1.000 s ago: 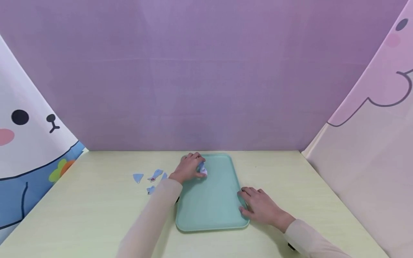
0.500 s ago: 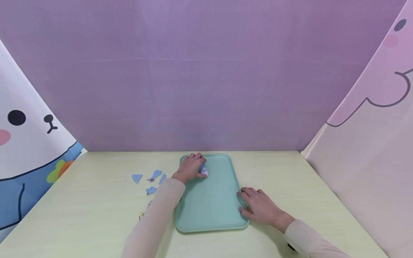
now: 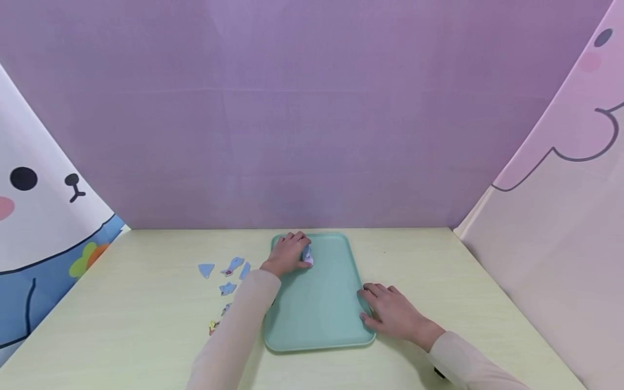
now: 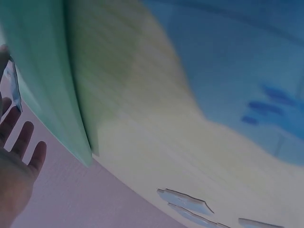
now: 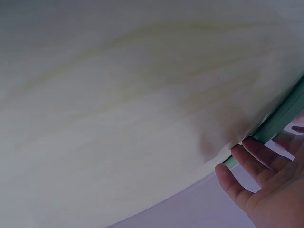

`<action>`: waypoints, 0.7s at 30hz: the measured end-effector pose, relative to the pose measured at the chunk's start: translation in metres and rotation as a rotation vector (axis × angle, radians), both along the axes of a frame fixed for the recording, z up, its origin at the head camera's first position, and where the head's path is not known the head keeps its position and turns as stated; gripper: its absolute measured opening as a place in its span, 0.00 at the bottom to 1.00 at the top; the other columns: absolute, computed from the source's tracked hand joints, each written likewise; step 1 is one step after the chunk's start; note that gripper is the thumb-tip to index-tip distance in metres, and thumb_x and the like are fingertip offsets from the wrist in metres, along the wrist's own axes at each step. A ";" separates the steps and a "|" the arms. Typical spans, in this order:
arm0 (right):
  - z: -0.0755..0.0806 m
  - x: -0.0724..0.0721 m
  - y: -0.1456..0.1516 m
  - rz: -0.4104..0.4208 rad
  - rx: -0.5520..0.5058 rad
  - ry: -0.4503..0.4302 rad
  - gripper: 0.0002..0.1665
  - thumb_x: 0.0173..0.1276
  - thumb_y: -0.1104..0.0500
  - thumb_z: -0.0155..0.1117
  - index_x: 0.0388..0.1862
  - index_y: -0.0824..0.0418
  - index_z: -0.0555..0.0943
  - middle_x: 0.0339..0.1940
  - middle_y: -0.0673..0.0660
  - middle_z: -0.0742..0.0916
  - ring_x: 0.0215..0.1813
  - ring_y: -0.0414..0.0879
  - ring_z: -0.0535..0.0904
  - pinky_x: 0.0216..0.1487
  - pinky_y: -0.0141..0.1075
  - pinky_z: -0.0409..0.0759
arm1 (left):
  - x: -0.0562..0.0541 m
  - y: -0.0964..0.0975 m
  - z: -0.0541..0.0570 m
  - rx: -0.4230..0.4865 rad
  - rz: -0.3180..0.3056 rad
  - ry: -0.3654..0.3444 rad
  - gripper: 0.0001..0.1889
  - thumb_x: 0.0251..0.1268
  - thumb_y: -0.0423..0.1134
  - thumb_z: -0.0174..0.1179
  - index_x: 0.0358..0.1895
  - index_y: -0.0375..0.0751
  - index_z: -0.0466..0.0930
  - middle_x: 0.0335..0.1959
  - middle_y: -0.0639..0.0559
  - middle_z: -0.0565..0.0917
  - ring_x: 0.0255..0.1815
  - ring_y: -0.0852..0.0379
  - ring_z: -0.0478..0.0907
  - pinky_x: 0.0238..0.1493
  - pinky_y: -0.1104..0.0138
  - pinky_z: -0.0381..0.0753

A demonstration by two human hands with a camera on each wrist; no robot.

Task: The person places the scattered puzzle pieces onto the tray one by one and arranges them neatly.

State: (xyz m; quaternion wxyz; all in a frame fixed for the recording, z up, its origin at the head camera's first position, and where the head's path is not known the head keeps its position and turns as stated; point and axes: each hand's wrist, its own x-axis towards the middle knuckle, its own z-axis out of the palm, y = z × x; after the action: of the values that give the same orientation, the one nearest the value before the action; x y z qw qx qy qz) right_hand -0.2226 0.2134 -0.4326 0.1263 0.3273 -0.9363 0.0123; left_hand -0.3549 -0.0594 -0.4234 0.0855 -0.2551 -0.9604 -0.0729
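Observation:
My left hand [image 3: 287, 253] is over the far left part of a green tray [image 3: 324, 314]. Between its thumb and forefinger it pinches a flat blue and pale purple puzzle piece [image 3: 307, 255]; in the left wrist view that piece [image 4: 13, 85] shows edge-on, and the other fingers spread away from it. My right hand [image 3: 392, 310] rests with loose fingers on the tray's right rim, near the front corner. In the right wrist view the fingertips touch the green rim [image 5: 280, 116].
Left of the tray several loose puzzle pieces lie on the pale table [image 3: 122, 319]: a triangular piece [image 3: 206, 270], a long one [image 3: 234, 265], a star-like one [image 3: 227, 288] and a yellow one [image 3: 213, 327]. My left sleeve partly covers some. A purple curtain [image 3: 312, 119] hangs behind.
My left hand has shifted very slightly right with the piece still pinched. The left forearm has swung right, uncovering more pieces on the table. My right hand stays at the rim.

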 end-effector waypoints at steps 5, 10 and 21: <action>0.000 0.000 0.000 -0.004 0.002 -0.015 0.27 0.62 0.46 0.57 0.54 0.61 0.74 0.52 0.58 0.79 0.54 0.51 0.75 0.45 0.49 0.75 | 0.000 0.001 0.001 0.005 0.002 -0.001 0.34 0.50 0.56 0.64 0.60 0.45 0.69 0.58 0.49 0.71 0.57 0.48 0.68 0.54 0.51 0.68; 0.000 0.000 0.000 -0.004 -0.004 -0.015 0.27 0.61 0.46 0.57 0.54 0.61 0.74 0.53 0.59 0.79 0.55 0.52 0.74 0.46 0.50 0.75 | 0.001 0.002 0.001 0.017 0.008 0.000 0.35 0.50 0.55 0.64 0.62 0.45 0.67 0.59 0.49 0.70 0.58 0.47 0.67 0.55 0.51 0.68; 0.000 0.000 0.000 0.008 -0.001 0.003 0.27 0.61 0.47 0.58 0.54 0.61 0.74 0.52 0.59 0.79 0.54 0.52 0.75 0.45 0.50 0.75 | 0.002 0.004 -0.001 0.010 0.040 -0.010 0.34 0.54 0.53 0.62 0.63 0.45 0.64 0.62 0.48 0.69 0.62 0.46 0.66 0.57 0.49 0.68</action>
State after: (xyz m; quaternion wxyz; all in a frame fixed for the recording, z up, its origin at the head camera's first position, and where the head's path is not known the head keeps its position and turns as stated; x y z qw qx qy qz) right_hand -0.2229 0.2137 -0.4323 0.1277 0.3310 -0.9349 0.0128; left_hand -0.3526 -0.0557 -0.4240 0.0836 -0.2352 -0.9652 -0.0775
